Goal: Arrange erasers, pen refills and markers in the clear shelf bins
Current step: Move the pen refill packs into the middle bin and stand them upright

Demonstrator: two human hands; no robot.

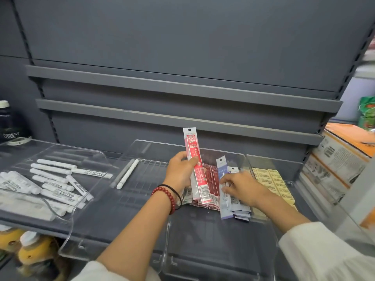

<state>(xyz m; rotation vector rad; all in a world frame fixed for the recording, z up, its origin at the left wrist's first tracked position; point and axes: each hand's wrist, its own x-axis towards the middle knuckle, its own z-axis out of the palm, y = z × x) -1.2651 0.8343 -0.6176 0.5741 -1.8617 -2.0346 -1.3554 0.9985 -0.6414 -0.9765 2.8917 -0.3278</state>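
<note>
1. The left hand grips a red pack upright, with the thumb across its front and the fingers curled behind.
2. The right hand, just to its right, pinches the blue packs with bent fingers.
3. Between the hands, a red stack leans in the bin.
4. Erasers lie right of the right hand, and markers lie well left of the left hand.

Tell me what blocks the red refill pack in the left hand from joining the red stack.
Nothing visible. The left hand holds the red refill pack upright beside the red stack; the right hand is off to the side, on the blue packs.
</note>
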